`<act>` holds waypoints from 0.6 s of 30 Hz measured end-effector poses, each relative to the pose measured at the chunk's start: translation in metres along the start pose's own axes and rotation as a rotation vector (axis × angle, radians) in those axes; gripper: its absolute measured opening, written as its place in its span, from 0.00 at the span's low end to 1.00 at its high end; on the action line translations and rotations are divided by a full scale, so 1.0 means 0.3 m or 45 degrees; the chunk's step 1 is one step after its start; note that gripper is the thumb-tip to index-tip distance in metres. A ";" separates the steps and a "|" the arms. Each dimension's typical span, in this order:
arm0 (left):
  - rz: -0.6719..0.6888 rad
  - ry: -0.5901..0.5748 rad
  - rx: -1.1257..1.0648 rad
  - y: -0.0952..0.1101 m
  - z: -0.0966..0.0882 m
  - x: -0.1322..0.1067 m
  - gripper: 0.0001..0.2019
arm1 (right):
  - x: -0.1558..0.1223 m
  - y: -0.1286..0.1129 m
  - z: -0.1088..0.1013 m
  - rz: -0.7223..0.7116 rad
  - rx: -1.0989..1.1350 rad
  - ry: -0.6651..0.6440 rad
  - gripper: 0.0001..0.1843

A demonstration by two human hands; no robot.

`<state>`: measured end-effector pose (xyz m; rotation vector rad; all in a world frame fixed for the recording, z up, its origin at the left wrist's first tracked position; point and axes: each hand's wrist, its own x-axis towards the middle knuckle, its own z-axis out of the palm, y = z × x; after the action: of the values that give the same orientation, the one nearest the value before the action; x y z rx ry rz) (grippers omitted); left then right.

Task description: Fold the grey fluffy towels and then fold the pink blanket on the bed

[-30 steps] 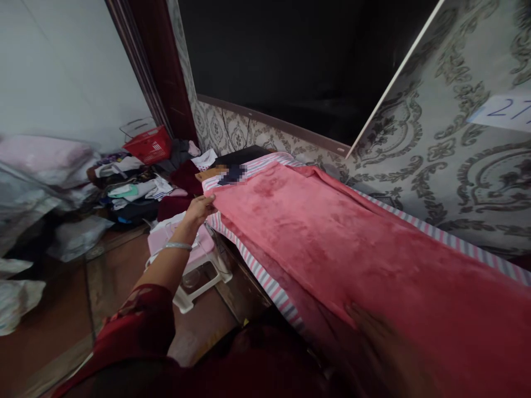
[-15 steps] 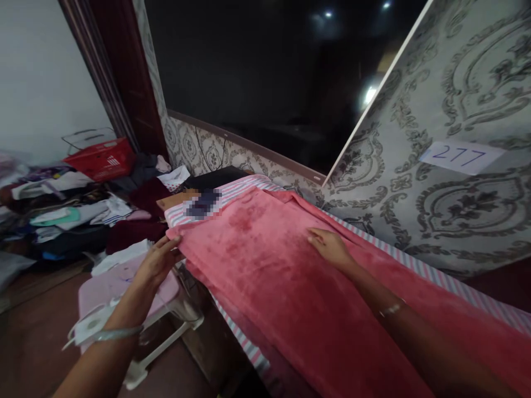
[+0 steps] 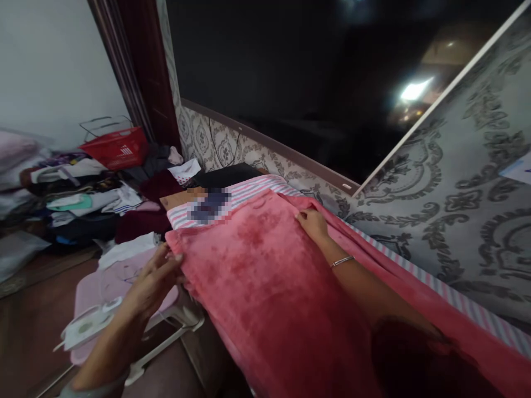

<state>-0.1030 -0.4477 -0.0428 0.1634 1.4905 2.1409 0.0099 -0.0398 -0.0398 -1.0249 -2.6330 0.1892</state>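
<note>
A pink-red plush cloth (image 3: 265,265), folded in layers with darker brushed patches, lies over a striped pink, grey and white cloth (image 3: 265,185). At its left corner, my left hand (image 3: 155,279) grips the edge between thumb and fingers, some of which are hidden underneath. My right hand (image 3: 313,224) pinches the far right edge of the top layer, its fingertips curled on the plush. Behind the right wrist, another layer of the same cloth stretches toward the lower right. A blurred-out dark patch (image 3: 211,205) sits on the striped cloth.
A pink folding stool (image 3: 83,293) with a white device (image 3: 87,326) on it stands at left. Beyond are piled clothes (image 3: 83,204) and a red basket (image 3: 118,148). A large black screen (image 3: 290,72) hangs on the patterned wall (image 3: 448,199).
My right hand has moved left and slightly away, closing on the top layer's edge and drawing it leftward. My left hand stays at the corner. The view has turned slightly left.
</note>
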 end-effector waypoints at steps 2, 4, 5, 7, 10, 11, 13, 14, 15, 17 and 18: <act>-0.033 -0.028 -0.016 -0.005 -0.006 0.003 0.27 | 0.016 -0.001 0.006 0.014 -0.023 -0.003 0.13; -0.068 -0.013 -0.041 -0.005 -0.009 0.006 0.24 | 0.036 0.006 0.001 0.029 -0.042 0.011 0.14; -0.074 0.014 -0.055 -0.005 -0.009 0.006 0.23 | 0.048 0.012 -0.003 0.041 -0.049 0.035 0.15; -0.058 0.082 -0.078 -0.006 -0.006 0.005 0.22 | 0.070 0.026 -0.004 0.066 -0.053 0.100 0.18; -0.026 0.149 -0.097 -0.015 0.000 0.003 0.23 | 0.085 0.043 0.018 0.078 -0.065 0.080 0.17; -0.026 0.159 -0.095 -0.019 0.002 0.002 0.23 | 0.083 0.046 0.030 0.075 -0.071 0.043 0.16; -0.028 0.172 -0.084 -0.029 0.004 0.002 0.25 | 0.075 0.048 0.052 0.072 -0.082 -0.015 0.16; -0.025 0.177 -0.077 -0.034 0.006 0.002 0.26 | 0.071 0.047 0.059 0.067 -0.085 -0.016 0.16; -0.017 0.183 -0.070 -0.038 0.009 0.001 0.27 | 0.070 0.044 0.064 0.058 -0.087 -0.005 0.17; 0.003 0.206 -0.058 -0.042 0.017 -0.001 0.29 | 0.074 0.031 0.065 0.032 -0.100 0.025 0.20; 0.009 0.224 -0.050 -0.043 0.023 -0.003 0.30 | 0.081 0.020 0.064 0.021 -0.109 0.034 0.21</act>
<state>-0.0950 -0.4392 -0.0516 -0.0352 1.5446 2.2373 -0.0095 -0.0190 -0.0535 -1.0694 -2.6292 0.0665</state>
